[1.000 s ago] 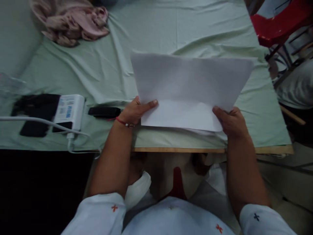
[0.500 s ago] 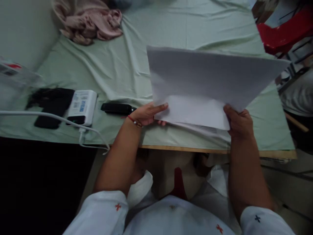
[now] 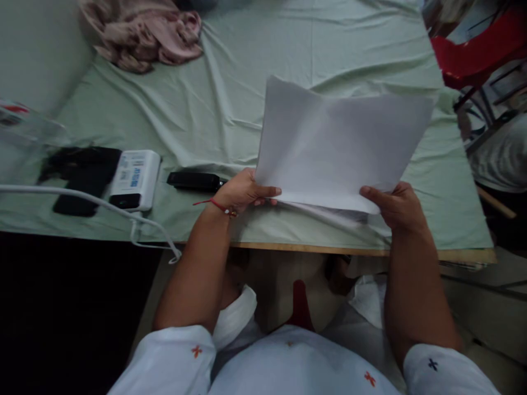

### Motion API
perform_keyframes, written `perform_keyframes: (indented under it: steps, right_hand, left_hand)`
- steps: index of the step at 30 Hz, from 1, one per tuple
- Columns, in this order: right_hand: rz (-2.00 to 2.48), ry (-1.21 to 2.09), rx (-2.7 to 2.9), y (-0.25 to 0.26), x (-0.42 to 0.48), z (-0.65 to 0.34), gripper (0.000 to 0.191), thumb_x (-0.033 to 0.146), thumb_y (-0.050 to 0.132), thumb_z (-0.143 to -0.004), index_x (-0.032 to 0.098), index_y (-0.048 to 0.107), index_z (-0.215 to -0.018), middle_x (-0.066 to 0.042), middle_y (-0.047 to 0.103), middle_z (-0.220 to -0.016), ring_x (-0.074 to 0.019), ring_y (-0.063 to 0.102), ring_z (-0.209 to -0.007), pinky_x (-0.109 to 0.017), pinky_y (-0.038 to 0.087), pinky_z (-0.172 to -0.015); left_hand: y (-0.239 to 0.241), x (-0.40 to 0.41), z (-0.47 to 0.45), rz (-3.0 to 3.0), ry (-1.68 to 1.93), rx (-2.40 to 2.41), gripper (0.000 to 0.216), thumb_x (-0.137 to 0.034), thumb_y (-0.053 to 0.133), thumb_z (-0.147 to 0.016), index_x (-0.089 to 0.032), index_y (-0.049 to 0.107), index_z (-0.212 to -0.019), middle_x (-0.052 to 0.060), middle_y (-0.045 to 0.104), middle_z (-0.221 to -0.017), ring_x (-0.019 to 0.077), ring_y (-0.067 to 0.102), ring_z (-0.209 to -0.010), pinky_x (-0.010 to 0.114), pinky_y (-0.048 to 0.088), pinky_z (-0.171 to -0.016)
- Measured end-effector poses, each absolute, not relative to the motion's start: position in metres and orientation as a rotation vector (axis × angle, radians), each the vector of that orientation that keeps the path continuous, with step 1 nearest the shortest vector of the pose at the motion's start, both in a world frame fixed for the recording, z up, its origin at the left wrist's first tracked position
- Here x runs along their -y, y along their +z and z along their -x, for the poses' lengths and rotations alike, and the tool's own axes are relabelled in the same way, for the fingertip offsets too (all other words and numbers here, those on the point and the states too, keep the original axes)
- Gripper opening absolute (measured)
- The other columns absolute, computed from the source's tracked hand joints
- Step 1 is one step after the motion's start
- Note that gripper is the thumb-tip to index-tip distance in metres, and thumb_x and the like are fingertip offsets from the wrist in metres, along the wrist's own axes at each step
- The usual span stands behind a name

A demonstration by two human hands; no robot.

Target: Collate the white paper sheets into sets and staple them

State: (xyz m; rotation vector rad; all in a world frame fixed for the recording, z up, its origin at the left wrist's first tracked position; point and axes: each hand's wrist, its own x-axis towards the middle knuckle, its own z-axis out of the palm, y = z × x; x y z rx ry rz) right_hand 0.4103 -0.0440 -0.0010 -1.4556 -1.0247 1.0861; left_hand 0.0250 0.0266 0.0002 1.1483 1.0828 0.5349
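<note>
Between my two hands a white sheet of paper [image 3: 333, 148] is held tilted above the table, its lower edge toward me and its upper edge raised and slightly wavy. My left hand [image 3: 249, 191] pinches the lower left corner, thumb on top and fingers beneath. At the lower right, my right hand [image 3: 395, 203] grips the paper the same way. Another piece of paper [image 3: 325, 213] shows under the lower edge; how many sheets there are I cannot tell. A black, elongated object [image 3: 193, 180] lies just left of my left hand.
A green cloth [image 3: 230, 126] covers the table. On the left are a white power bank [image 3: 138, 178] with a white cable [image 3: 82, 192], and a flat black object [image 3: 78, 197]. Crumpled pink fabric [image 3: 156, 35] lies at the back left. A red chair [image 3: 473, 60] stands beyond the right edge.
The paper's upper right corner has moved inward to the left, and the sheet now has a soft bend near its upper left. Both hands keep their grip, the right thumb slightly further left.
</note>
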Motion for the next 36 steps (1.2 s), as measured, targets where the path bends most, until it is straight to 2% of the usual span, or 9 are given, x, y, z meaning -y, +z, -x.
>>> perform_keyframes:
  steps: [7,12,16,18,20,22,27,30,36]
  right_hand:
    - [1.402,1.110,0.933,0.001,0.046,-0.412,0.051,0.059,0.124,-0.058,0.038,0.090,-0.090,0.001,0.095,-0.103,-0.0311,0.092,-0.107,-0.050,0.079,-0.102]
    - [1.488,1.258,0.876,-0.008,0.045,-0.410,0.056,0.063,0.124,-0.055,0.035,0.086,-0.086,-0.003,0.094,-0.097,-0.0317,0.089,-0.088,-0.050,0.080,-0.082]
    - [1.501,1.211,0.904,-0.014,0.042,-0.409,0.055,0.063,0.124,-0.057,0.037,0.079,-0.076,-0.002,0.088,-0.085,-0.0359,0.088,-0.085,-0.056,0.079,-0.078]
    - [1.502,1.166,0.910,-0.015,0.042,-0.410,0.055,0.065,0.123,-0.059,0.038,0.078,-0.073,-0.002,0.087,-0.082,-0.0362,0.087,-0.082,-0.057,0.079,-0.076]
    - [1.496,1.148,0.898,-0.014,0.042,-0.411,0.053,0.065,0.123,-0.060,0.038,0.079,-0.074,-0.002,0.087,-0.084,-0.0362,0.087,-0.082,-0.057,0.080,-0.077]
    - [1.476,1.152,0.873,-0.011,0.044,-0.410,0.052,0.061,0.123,-0.061,0.038,0.083,-0.085,-0.002,0.091,-0.093,-0.0371,0.090,-0.091,-0.057,0.081,-0.084]
    - [1.436,1.150,0.852,-0.002,0.046,-0.398,0.073,0.055,0.123,-0.058,0.040,0.090,-0.121,-0.002,0.096,-0.111,-0.0383,0.093,-0.115,-0.057,0.081,-0.103]
    - [1.429,1.139,0.893,-0.002,0.044,-0.392,0.064,0.058,0.123,-0.061,0.042,0.090,-0.113,-0.002,0.096,-0.109,-0.0389,0.093,-0.111,-0.058,0.082,-0.098]
    - [1.443,1.141,0.947,-0.008,0.042,-0.392,0.051,0.066,0.121,-0.065,0.039,0.082,-0.083,-0.002,0.091,-0.092,-0.0342,0.086,-0.083,-0.054,0.080,-0.080]
  left_hand:
    - [0.007,-0.014,-0.032,-1.055,0.804,-1.073,0.049,-0.043,0.121,-0.060,-0.025,0.082,-0.083,0.003,0.075,-0.071,0.0155,0.062,-0.057,0.027,0.034,-0.047]
    - [0.011,-0.006,-0.034,-1.096,0.839,-1.022,0.050,-0.046,0.120,-0.062,-0.024,0.077,-0.073,0.001,0.072,-0.069,0.0142,0.063,-0.061,0.028,0.053,-0.058]
    - [0.008,-0.005,-0.029,-1.022,0.770,-1.125,0.048,-0.045,0.120,-0.070,-0.023,0.079,-0.084,0.000,0.071,-0.074,0.0128,0.062,-0.061,0.026,0.040,-0.054]
    - [0.007,-0.003,-0.029,-0.969,0.777,-1.135,0.051,-0.048,0.118,-0.076,-0.023,0.073,-0.079,-0.003,0.063,-0.068,0.0104,0.054,-0.058,0.024,0.029,-0.051]
    - [0.006,0.000,-0.033,-0.909,0.829,-1.093,0.060,-0.052,0.120,-0.073,-0.023,0.067,-0.074,-0.006,0.055,-0.064,0.0074,0.043,-0.055,0.023,0.023,-0.049]
    - [0.006,0.004,-0.039,-0.821,0.904,-1.060,0.064,-0.053,0.123,-0.063,-0.023,0.069,-0.077,-0.007,0.057,-0.067,0.0054,0.037,-0.056,0.021,0.023,-0.048]
    - [0.001,0.010,-0.050,-0.723,1.033,-1.099,0.068,-0.049,0.126,-0.056,-0.024,0.078,-0.096,-0.004,0.072,-0.083,0.0092,0.051,-0.066,0.023,0.030,-0.048]
    - [-0.004,0.011,-0.050,-0.754,1.059,-1.146,0.070,-0.056,0.125,-0.057,-0.024,0.078,-0.098,0.000,0.075,-0.084,0.0159,0.064,-0.075,0.026,0.036,-0.051]
    - [-0.009,0.014,-0.045,-0.806,1.084,-1.182,0.061,-0.068,0.116,-0.071,-0.026,0.079,-0.095,0.003,0.075,-0.079,0.0283,0.078,-0.094,0.032,0.061,-0.071]
